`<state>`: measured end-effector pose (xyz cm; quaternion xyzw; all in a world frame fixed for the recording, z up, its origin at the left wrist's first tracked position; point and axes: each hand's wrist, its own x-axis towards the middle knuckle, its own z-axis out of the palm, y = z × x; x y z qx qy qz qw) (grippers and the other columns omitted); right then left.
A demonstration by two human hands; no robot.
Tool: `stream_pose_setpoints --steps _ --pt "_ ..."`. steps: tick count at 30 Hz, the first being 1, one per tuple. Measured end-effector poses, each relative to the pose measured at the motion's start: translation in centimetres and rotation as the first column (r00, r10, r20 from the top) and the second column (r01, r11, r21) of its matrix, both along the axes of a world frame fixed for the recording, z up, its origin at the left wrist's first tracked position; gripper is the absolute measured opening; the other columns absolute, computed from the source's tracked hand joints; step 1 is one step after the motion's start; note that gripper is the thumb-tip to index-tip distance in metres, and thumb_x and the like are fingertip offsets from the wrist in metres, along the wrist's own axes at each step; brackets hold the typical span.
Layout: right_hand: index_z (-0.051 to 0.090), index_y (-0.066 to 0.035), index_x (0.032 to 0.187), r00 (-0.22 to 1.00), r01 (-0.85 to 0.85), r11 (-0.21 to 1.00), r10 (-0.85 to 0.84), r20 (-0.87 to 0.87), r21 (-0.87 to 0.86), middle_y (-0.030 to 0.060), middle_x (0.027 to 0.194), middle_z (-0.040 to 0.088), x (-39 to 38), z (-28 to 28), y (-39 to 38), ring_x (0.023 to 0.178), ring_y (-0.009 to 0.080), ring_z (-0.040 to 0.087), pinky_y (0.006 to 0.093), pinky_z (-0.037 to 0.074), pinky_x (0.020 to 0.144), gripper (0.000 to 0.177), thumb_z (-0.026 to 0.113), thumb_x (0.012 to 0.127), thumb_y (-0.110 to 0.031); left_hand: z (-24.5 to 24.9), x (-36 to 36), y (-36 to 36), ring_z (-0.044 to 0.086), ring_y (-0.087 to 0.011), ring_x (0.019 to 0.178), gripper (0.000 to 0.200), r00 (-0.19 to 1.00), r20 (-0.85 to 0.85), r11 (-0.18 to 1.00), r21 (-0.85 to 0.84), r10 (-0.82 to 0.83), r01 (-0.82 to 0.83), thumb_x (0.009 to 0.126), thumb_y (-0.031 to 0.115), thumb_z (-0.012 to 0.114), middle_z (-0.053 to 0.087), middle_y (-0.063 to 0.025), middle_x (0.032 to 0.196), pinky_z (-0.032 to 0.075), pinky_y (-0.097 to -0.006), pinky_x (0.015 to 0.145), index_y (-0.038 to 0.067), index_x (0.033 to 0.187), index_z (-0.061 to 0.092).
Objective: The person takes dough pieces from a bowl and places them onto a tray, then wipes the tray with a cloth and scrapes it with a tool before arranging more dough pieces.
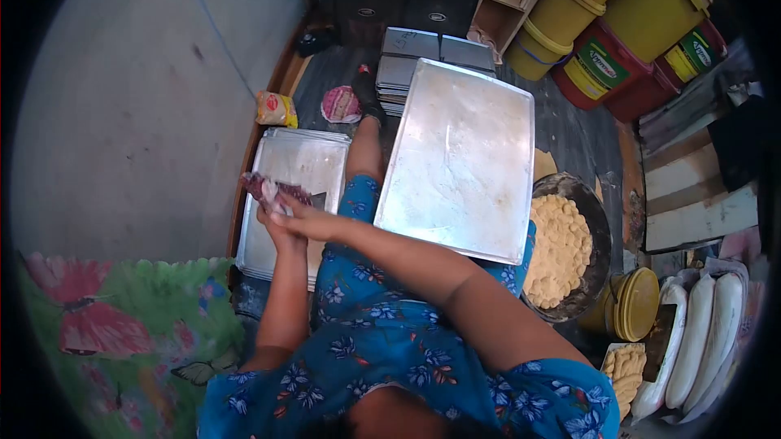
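Cloth: a crumpled dark red and white cloth (279,190), left of centre in the frame, bunched at the upper side of the two hands, its loose ends sticking out to either side of them.
Hands: together, left hand (279,226) and right hand (311,221) meeting and both clamped on the cloth; how the fingers overlap cannot be told.
Left arm: rises almost straight from the lower left of the frame, forearm upright in view.
Right arm: crosses from the lower right towards left of centre, elbow bent, forearm slanting over the lap.
Tray stack: metal trays (313,154) at left of centre, lying beneath the hands and cloth.
Large tray: a single pale tray (460,162) at centre, tilted, its lower edge against the right leg.
Basin: a dark basin (600,223) at right of centre, holding lumps of dough (557,252).
Packet: a yellow packet (277,109), upper left, by the wall.
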<state>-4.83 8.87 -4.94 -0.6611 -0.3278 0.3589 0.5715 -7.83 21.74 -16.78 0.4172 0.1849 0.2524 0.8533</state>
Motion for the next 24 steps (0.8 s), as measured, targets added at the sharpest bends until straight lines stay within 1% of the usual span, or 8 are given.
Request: stream_pose_setpoints --steps 6,9,11,13,14,17,21,24 --pt "0.033 -0.002 0.145 0.958 0.078 0.987 -0.036 -0.283 0.139 0.0191 0.137 0.043 4.0 2.0 -7.0 0.13 0.0288 0.042 0.0368 0.031 0.109 0.08 0.065 0.088 -0.047 10.6 2.4 -5.6 0.061 -0.0216 0.099 0.035 0.987 -0.019 0.987 -0.011 -0.159 0.159 0.1 0.029 0.047 0.056 -0.0096 0.112 0.054 -0.0367 0.079 0.013 0.129 0.037" --pt "0.029 -0.003 0.147 0.836 0.466 0.878 -0.478 0.27 0.111 0.0171 0.142 0.039 3.3 0.9 -8.6 0.132 0.0278 0.039 0.0359 0.03 0.11 0.084 0.068 0.086 -0.047 13.1 2.9 -8.0 0.059 -0.0216 0.107 0.039 0.983 -0.004 0.983 0.022 -0.182 0.182 0.101 0.036 0.046 0.056 -0.0088 0.12 0.052 -0.0367 0.087 0.012 0.131 0.04" --pt "0.022 -0.005 0.15 0.848 0.501 0.835 -0.526 0.064 0.229 0.0152 0.147 0.033 3.1 1.2 -9.3 0.135 0.0264 0.035 0.0368 0.029 0.111 0.092 0.074 0.082 -0.04 15.5 1.9 -9.9 0.05 -0.0232 0.124 0.055 0.918 0.015 0.879 -0.281 -0.397 0.385 0.101 0.042 0.043 0.05 -0.0099 0.136 0.041 -0.0382 0.103 0.007 0.143 0.037" --pt "0.019 -0.005 0.151 0.887 0.454 0.789 -0.443 -0.129 0.414 0.0147 0.15 0.03 2.6 3.2 -10.6 0.137 0.026 0.032 0.0374 0.028 0.112 0.096 0.076 0.08 -0.035 14.5 1.4 -11.8 0.049 -0.0243 0.125 0.056 0.79 0.178 0.79 -0.088 -0.587 0.607 0.1 0.041 0.044 0.049 -0.0101 0.138 0.041 -0.038 0.105 0.007 0.144 0.035" --pt "0.023 -0.005 0.15 0.868 0.495 0.754 -0.454 -0.2 0.431 0.0121 0.145 0.038 2.5 2.9 -11.5 0.132 0.0232 0.039 0.0364 0.032 0.109 0.092 0.078 0.079 -0.024 14.7 1.1 -12.8 0.05 -0.0239 0.124 0.056 0.801 0.118 0.796 0.27 -0.586 0.542 0.099 0.036 0.046 0.049 -0.0094 0.137 0.04 -0.0371 0.106 0.005 0.144 0.035" --pt "0.029 -0.004 0.147 0.861 0.504 0.775 -0.419 -0.288 0.381 0.009 0.134 0.049 2.0 4.5 -15.2 0.121 0.019 0.05 0.0331 0.04 0.102 0.081 0.073 0.079 -0.012 16.1 0.4 -13.8 0.049 -0.0223 0.124 0.053 0.696 0.076 0.687 -0.114 -0.714 0.717 0.099 0.028 0.05 0.049 -0.0089 0.137 0.04 -0.035 0.104 0.004 0.143 0.036" --pt "0.051 -0.001 0.128 0.727 0.651 0.742 -0.67 0.148 0.162 0.0053 0.11 0.062 1.4 3.7 -22.1 0.099 0.0112 0.06 0.0276 0.049 0.087 0.048 0.056 0.081 -0.001 14.0 2.0 -14.8 0.048 -0.0232 0.124 0.036 0.719 -0.168 0.428 0.705 -0.675 0.566 0.095 0.021 0.057 0.045 -0.0147 0.139 0.041 -0.034 0.1 0.001 0.125 0.057" --pt "0.05 -0.005 0.132 0.737 0.673 0.74 -0.67 0.089 -0.008 0.02 0.12 0.06 -0.2 4.8 -28.6 0.114 0.0293 0.058 0.0415 0.043 0.099 0.06 0.07 0.08 -0.028 13.8 2.4 -15.6 0.045 -0.03 0.127 0.036 0.837 -0.243 0.377 0.807 -0.49 0.454 0.09 0.025 0.064 0.043 -0.0185 0.138 0.037 -0.037 0.104 0.003 0.118 0.062"
